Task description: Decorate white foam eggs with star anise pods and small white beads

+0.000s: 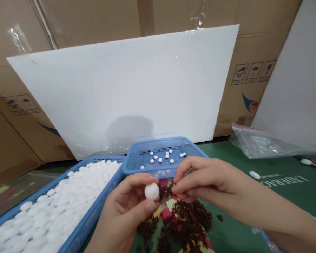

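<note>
1. Head view: holding a white ball [152,192] in the left hand [125,209], pinched between thumb and fingertips, likely gripped by its sides to leave the near face uncovered.
2. Holding the right hand [209,179] just beside the ball, fingers bent, tips bunched; cannot tell about a full pinch or anything between them. Probably placed so near for working close to the ball.
3. Below the hands, heaped loosely on a patterned sheet [171,203]: dark brown pieces [191,215], perhaps for easy reach.
4. At left, massed in a blue basket [93,214]: many loose white balls [55,203], presumably walled in against rolling.
5. Beyond, mostly spaced out in a second blue basket [163,173]: a few balls, some dark-marked [160,160], perhaps scattered to limit contact.
</note>
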Demonstrator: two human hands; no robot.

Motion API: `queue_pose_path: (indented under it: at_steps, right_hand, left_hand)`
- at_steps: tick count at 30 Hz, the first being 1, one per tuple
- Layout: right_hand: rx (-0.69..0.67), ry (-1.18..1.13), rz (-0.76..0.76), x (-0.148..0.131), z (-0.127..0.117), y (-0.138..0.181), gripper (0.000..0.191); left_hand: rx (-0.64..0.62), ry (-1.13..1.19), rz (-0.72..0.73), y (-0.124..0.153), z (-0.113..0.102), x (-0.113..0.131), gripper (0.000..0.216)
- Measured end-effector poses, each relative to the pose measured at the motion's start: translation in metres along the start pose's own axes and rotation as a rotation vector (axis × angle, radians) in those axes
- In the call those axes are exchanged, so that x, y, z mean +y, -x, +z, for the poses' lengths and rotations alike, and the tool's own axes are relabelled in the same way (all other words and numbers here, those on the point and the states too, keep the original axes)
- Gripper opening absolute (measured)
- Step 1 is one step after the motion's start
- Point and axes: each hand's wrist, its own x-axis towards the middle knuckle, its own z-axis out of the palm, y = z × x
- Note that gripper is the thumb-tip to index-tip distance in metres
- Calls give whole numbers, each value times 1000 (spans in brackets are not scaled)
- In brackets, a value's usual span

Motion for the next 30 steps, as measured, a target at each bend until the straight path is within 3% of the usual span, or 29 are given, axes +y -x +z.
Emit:
queue_pose_path:
  at_steps: [6,13,20,30]
  right_hand:
    - [73,-130,-116,-12,2,5,18]
    - [146,-517,57,-14,16,1,20]
    - [126,-736,194,-11,22,-3,25]
    - [120,-854,250,-11,25,-4,20]
  left_hand:
    - [-118,13,-62,4,-1,1,21]
    - [-354,-63,28,-3,-10,-6,15]
    - [-374,-85,46,-1,-17,-5,15]
    - [-356,-114,129,-2,-16,-7,13]
